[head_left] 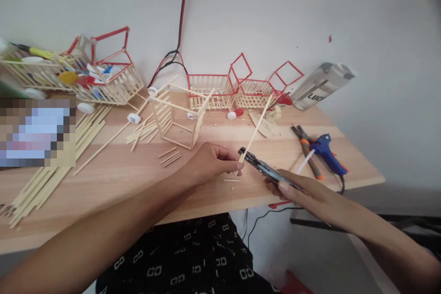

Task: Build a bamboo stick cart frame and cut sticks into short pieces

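Note:
My left hand (210,161) pinches a thin bamboo stick (257,127) near its lower end; the stick slants up and to the right over the wooden table (113,174). My right hand (306,195) grips dark cutting pliers (262,167), whose jaws close around the stick right beside my left fingertips. A short cut piece of stick (231,179) lies on the table just below my left hand. A half-built stick frame (175,117) stands behind my hands.
A blue glue gun (327,151) and orange-handled pliers (306,147) lie at the right. Red-and-bamboo baskets (241,87) line the wall, with a grey can (322,85) beside them. Loose sticks (55,170) cover the left side. The table's front edge is near my lap.

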A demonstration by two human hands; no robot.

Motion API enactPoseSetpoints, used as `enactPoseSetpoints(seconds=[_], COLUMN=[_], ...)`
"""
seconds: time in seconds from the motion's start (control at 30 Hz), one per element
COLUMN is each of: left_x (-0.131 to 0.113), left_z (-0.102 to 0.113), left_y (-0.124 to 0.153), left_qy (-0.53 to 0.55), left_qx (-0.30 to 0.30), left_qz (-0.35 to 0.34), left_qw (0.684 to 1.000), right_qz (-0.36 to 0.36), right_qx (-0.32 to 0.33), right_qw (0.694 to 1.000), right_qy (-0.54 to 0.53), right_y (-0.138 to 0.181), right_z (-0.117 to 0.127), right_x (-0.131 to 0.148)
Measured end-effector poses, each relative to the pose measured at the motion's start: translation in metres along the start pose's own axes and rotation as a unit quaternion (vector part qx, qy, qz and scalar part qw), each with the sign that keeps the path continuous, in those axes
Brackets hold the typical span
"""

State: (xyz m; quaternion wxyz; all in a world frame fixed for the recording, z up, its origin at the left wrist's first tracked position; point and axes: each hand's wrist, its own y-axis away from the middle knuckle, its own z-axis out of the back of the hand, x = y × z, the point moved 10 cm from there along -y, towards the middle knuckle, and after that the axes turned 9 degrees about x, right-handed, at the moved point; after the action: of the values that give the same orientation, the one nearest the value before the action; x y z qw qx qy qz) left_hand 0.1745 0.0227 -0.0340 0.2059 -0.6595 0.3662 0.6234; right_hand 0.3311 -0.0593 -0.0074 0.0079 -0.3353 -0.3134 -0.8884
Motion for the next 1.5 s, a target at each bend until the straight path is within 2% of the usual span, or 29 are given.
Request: enactPoseSetpoints(seconds=[0.2,0.43,0.9,1.03,1.23,1.5], left_x=[0.005,0.008,0.012,0.014,0.014,0.012], left_z=[-0.002,-0.004,-0.004,-0.003,0.000,0.003], left_y=[0.001,0.001,0.000,0.001,-0.002,0.000], left_qy=[0.014,0.030,0.042,0.023,-0.006,-0.049], left_qx=[0.007,0.004,0.010,0.001,-0.012,-0.032], left_qz=[0.032,0.049,0.060,0.073,0.048,0.054], left_qw=[0.999,0.998,0.997,0.997,0.999,0.997], right_qz=[0.036,0.041,0.040,0.040,0.040,0.048], right_qx=[0.041,0.051,0.013,0.000,-0.049,-0.049], right_qw=[0.999,0.998,0.998,0.997,0.992,0.990], right_qy=[0.003,0.006,0.049,0.072,0.110,0.124], right_y=[-0.011,-0.012,-0.012,-0.014,-0.014,-0.017], right_z=[-0.006,-0.012,-0.008,-0.007,0.001,0.001], right_x=[0.018,0.016,0.015,0.013,0.015,0.023])
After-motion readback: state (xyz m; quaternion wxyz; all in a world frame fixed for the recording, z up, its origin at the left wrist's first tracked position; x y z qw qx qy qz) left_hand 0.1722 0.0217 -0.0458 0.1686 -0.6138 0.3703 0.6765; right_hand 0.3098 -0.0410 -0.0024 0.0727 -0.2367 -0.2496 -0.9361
